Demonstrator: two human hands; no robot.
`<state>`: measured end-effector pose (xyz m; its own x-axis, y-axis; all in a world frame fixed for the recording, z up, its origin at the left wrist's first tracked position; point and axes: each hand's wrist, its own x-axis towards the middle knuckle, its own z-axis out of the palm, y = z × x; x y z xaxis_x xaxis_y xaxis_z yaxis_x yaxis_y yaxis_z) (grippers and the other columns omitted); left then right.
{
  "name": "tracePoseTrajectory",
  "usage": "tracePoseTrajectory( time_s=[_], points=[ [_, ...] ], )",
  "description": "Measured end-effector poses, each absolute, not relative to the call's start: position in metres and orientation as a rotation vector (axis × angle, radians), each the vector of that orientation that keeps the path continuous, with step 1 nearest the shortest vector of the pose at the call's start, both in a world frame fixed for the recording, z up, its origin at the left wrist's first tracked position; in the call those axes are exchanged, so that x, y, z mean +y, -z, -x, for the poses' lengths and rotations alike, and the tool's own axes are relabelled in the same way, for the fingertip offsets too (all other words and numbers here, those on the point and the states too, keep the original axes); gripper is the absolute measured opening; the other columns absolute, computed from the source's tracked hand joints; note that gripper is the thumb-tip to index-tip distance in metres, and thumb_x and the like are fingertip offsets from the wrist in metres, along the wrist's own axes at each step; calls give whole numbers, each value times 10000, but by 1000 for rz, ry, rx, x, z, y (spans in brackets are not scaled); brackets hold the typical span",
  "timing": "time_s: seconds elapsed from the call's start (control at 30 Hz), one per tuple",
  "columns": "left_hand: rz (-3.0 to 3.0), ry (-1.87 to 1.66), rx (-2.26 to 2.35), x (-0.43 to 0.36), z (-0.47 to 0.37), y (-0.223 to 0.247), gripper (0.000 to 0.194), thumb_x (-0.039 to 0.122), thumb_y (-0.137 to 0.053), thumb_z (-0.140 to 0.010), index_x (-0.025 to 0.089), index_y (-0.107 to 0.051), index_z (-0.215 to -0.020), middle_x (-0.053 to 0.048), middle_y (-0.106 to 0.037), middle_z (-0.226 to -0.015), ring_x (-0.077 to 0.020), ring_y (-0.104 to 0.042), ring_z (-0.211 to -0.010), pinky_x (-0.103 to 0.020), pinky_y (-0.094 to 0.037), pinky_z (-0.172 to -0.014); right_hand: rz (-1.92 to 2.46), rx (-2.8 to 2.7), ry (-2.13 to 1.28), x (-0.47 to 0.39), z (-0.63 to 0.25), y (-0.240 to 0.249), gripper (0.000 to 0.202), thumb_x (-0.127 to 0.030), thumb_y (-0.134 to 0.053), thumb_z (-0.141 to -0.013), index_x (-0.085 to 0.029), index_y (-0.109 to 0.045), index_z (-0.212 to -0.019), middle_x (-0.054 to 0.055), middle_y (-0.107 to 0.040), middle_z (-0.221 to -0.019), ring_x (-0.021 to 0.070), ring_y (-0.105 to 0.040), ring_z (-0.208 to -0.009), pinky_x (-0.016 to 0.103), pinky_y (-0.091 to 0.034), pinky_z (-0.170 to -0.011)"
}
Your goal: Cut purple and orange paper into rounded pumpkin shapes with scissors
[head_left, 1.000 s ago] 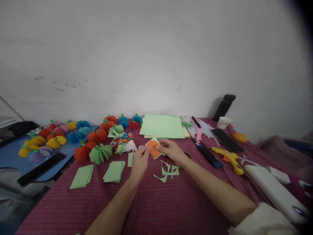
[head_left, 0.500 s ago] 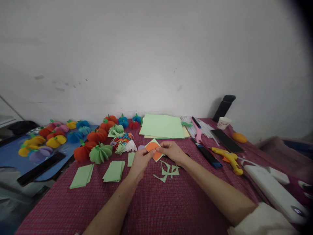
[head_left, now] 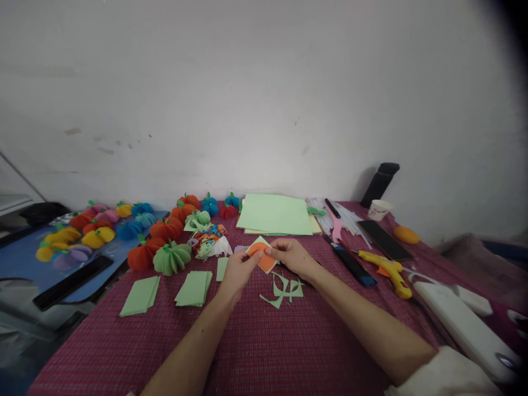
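Observation:
My left hand (head_left: 240, 270) and my right hand (head_left: 293, 257) meet over the middle of the table, thumbs on top of an orange paper piece (head_left: 265, 260). It lies on a light green paper piece (head_left: 260, 240) turned corner-up, and both hands pinch the two layers together. Green paper scraps (head_left: 282, 291) lie on the cloth just below the hands. To the left are two stacks of small green papers (head_left: 193, 289) (head_left: 140, 296), and another green piece (head_left: 221, 268) sits beside my left hand.
Paper pumpkins (head_left: 142, 254) fill the left side, some on a blue table (head_left: 93, 278). Large green sheets (head_left: 275, 213) lie at the back. On the right are a yellow glue gun (head_left: 385, 269), a blue-black cutter (head_left: 355, 265), a dark phone-like slab (head_left: 384, 240), a paper cup (head_left: 379, 209) and a white device (head_left: 462, 324).
The view has shifted slightly, moving the scene a little to the right. Both hands keep their hold on the papers, with hardly any change in pose.

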<state>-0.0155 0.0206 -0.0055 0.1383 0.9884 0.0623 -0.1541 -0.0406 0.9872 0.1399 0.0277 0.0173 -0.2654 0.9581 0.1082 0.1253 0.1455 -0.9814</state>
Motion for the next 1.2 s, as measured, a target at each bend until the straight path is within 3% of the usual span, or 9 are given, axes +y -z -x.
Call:
tracePoseTrajectory(
  time_s=[0.2, 0.63, 0.83, 1.0, 1.2],
  points=[
    [-1257, -1051, 917, 21, 22, 0, 302, 346, -648, -628, 136, -657, -844, -37, -654, -807, -151, -556, -719, -257, -400, -689, 1116, -1815, -1050, 33, -148, -12, 293, -428, -565, -725, -141, -626, -727, -5, -575, -623, 92, -470, -541, 201, -349, -513],
    [-1487, -784, 1066, 15, 23, 2, 227, 337, -613, -617, 132, -623, -715, 3, -574, -630, -110, -459, -553, -224, -335, -534, 1170, -2162, -895, 22, -152, -26, 238, -347, -520, -763, -149, -649, -744, -12, -573, -602, 82, -455, -518, 178, -319, -475],
    [-1471, -831, 1038, 14, 19, 4, 220, 348, -645, -583, 131, -615, -607, 14, -532, -528, -98, -411, -485, -229, -288, -496, 1108, -2166, -879, 23, -149, -21, 200, -323, -533, -754, -165, -652, -723, -8, -584, -616, 101, -482, -552, 196, -339, -510],
    [-1247, -1041, 988, 18, 18, 6, 261, 346, -657, -598, 131, -660, -746, -16, -631, -663, -129, -527, -590, -245, -374, -601, 1108, -1901, -1024, 25, -148, -24, 246, -362, -560, -729, -156, -618, -851, -3, -577, -681, 94, -467, -567, 194, -340, -511],
    [-981, -1293, 924, 23, 17, 9, 299, 332, -690, -570, 126, -675, -786, -65, -672, -776, -168, -586, -703, -300, -424, -722, 1190, -1805, -1131, 22, -142, -21, 265, -398, -543, -727, -139, -596, -715, -37, -480, -553, 67, -366, -475, 187, -267, -447]
  ],
)
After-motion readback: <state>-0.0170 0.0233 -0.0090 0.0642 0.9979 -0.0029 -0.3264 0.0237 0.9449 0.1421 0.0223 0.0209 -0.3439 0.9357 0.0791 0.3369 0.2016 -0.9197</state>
